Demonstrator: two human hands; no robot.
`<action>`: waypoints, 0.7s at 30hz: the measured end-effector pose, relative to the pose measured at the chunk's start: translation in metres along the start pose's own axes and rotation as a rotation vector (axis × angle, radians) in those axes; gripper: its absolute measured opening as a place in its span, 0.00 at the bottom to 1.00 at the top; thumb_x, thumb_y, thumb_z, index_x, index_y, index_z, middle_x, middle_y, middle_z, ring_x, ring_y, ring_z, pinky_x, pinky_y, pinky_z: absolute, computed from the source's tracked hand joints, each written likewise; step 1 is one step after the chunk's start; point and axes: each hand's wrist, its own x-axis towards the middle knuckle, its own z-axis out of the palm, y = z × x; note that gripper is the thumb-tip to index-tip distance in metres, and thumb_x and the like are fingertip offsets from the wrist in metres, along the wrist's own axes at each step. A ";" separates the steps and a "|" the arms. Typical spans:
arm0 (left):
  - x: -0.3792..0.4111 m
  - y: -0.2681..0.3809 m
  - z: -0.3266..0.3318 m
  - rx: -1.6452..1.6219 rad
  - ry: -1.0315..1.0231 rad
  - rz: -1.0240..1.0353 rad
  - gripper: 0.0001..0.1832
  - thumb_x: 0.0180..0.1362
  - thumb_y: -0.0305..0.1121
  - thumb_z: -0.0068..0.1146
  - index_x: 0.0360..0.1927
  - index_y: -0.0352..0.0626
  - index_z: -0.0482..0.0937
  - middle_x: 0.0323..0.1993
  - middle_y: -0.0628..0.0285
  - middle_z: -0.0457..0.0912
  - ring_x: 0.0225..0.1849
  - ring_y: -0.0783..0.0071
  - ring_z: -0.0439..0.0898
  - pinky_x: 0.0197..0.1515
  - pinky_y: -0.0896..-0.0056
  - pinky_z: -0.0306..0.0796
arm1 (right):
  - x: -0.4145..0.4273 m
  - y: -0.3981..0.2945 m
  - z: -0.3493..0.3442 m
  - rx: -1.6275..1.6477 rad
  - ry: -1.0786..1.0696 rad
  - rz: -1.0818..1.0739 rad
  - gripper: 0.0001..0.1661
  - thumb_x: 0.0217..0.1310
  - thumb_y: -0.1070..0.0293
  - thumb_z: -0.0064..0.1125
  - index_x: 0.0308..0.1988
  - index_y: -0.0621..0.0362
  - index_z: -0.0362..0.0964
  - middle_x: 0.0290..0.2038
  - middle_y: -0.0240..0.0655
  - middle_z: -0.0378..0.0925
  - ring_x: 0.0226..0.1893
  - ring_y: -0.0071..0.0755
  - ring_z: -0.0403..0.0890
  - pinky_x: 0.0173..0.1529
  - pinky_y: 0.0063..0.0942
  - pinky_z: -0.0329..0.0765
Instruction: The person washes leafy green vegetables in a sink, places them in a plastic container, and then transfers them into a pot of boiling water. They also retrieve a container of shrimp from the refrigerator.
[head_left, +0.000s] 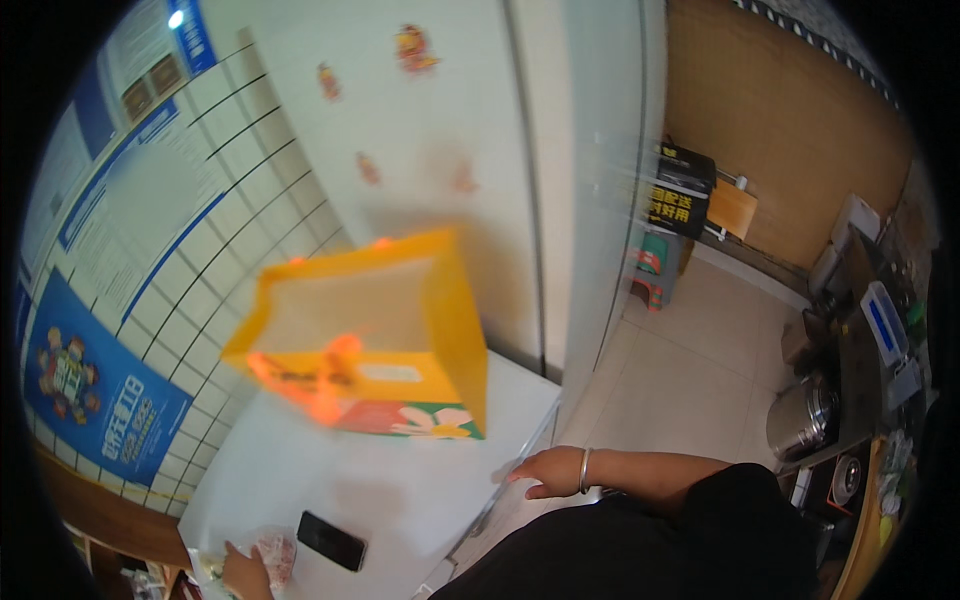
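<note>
At the lower left, my left hand (246, 572) rests on a clear plastic bag (276, 556) with pinkish contents. The lower frame edge cuts the hand off, and whether its fingers grip the bag is unclear. A black smartphone (331, 540) lies just right of that bag on the white tabletop (405, 480). Wearing a silver bangle, my right hand (551, 472) is by the table's edge with fingers apart and nothing in it. Beyond both hands is a yellow carrier bag (397, 375), blurred, its mouth wide and its inside pale. It has orange handles and a flower print.
A white panel with small stickers (442, 150) rises behind the carrier bag. Posters (105, 382) cover the tiled wall at left. To the right are a black delivery box (682, 191), stacked stools (656, 270), a steel pot (802, 420) and a cluttered counter (862, 367).
</note>
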 end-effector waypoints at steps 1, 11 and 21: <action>-0.014 0.014 -0.031 -0.132 0.173 0.072 0.31 0.49 0.41 0.51 0.55 0.39 0.60 0.35 0.52 0.76 0.32 0.57 0.76 0.34 0.59 0.69 | -0.016 0.014 0.001 0.009 0.054 0.014 0.25 0.53 0.58 0.49 0.51 0.54 0.61 0.46 0.43 0.69 0.46 0.46 0.70 0.49 0.35 0.66; -0.232 0.318 -0.266 -0.837 0.750 1.416 0.17 0.38 0.32 0.58 0.36 0.41 0.74 0.27 0.55 0.76 0.29 0.58 0.75 0.31 0.62 0.68 | -0.198 0.172 -0.016 0.109 0.373 0.096 0.25 0.53 0.59 0.49 0.51 0.54 0.62 0.46 0.43 0.69 0.45 0.45 0.70 0.49 0.35 0.67; -0.317 0.688 -0.310 -0.391 0.578 1.850 0.21 0.45 0.35 0.53 0.44 0.39 0.72 0.47 0.52 0.69 0.53 0.58 0.63 0.57 0.55 0.53 | -0.341 0.291 -0.028 0.265 0.523 0.301 0.26 0.52 0.57 0.50 0.51 0.54 0.62 0.44 0.45 0.70 0.45 0.46 0.70 0.49 0.33 0.67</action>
